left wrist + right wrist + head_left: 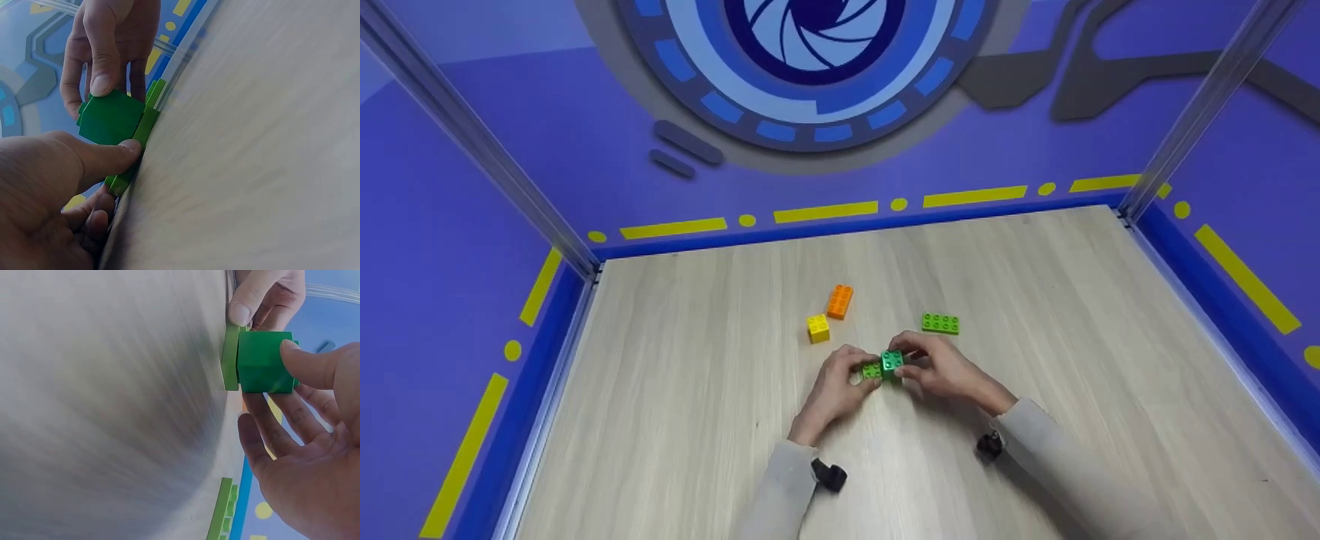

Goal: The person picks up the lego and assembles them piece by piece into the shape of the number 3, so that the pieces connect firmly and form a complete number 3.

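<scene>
My left hand (838, 384) pinches a flat light green toy building brick (871, 370) between thumb and fingers, low over the table. On the right end of that flat piece sits a taller dark green brick (892, 361), its studs facing up. Thumb and fingers of my right hand (943, 367) grip the dark green brick from the right. From the right wrist view, the dark green brick (265, 361) lies against the studded side of the light green brick (230, 357), with only a thin dark line between them.
Beyond my hands lie a yellow brick (818, 328) and an orange brick (840, 301). A second flat light green brick (940, 323) rests behind my right hand. Blue printed panels (825, 180) border the wooden table (675, 375) at the back and sides.
</scene>
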